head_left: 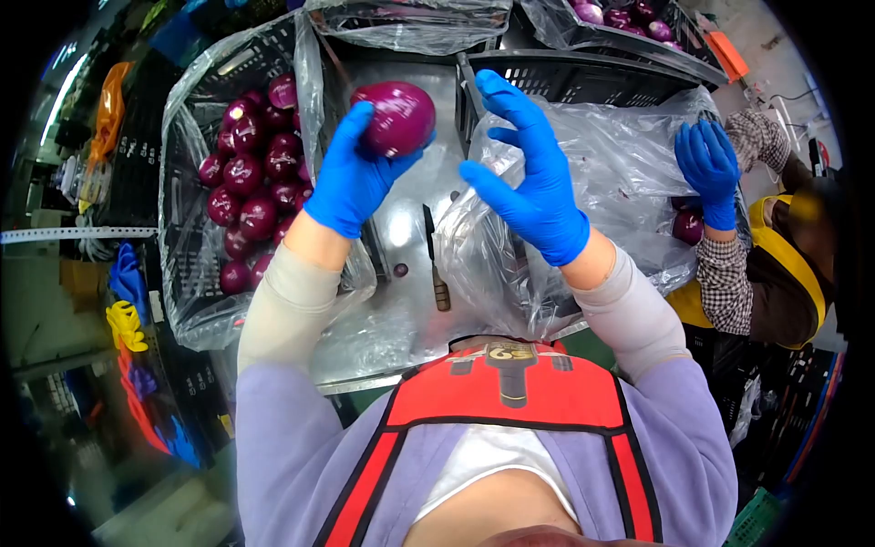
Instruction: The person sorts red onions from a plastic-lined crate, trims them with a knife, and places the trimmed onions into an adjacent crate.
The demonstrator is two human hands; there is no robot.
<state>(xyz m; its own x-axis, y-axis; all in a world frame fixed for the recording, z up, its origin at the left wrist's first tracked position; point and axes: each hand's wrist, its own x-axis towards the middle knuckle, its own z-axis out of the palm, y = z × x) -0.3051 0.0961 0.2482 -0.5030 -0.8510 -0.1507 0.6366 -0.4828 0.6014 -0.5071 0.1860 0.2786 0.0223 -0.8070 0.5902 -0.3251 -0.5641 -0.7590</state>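
Note:
My left hand [351, 173], in a blue glove, is closed around a large peeled red onion [397, 118], glossy and deep purple, raised above the metal table [401, 196]. To its right my right hand [533, 173], also gloved in blue, is held up with fingers spread and nothing in them. Below and between the hands a knife [435, 260] lies on the metal, its handle toward me. A small purple scrap [400, 270] rests beside it. On the left, a black crate [182, 191] lined with clear plastic holds many red onions [258, 217].
At right, clear plastic [602, 155] lines another black crate [583, 77], with an onion [688, 226] at its far side. A co-worker's blue-gloved hand [708, 164] is over that crate. More onions [643, 16] fill a crate at the top right. Coloured gloves [128, 324] hang at left.

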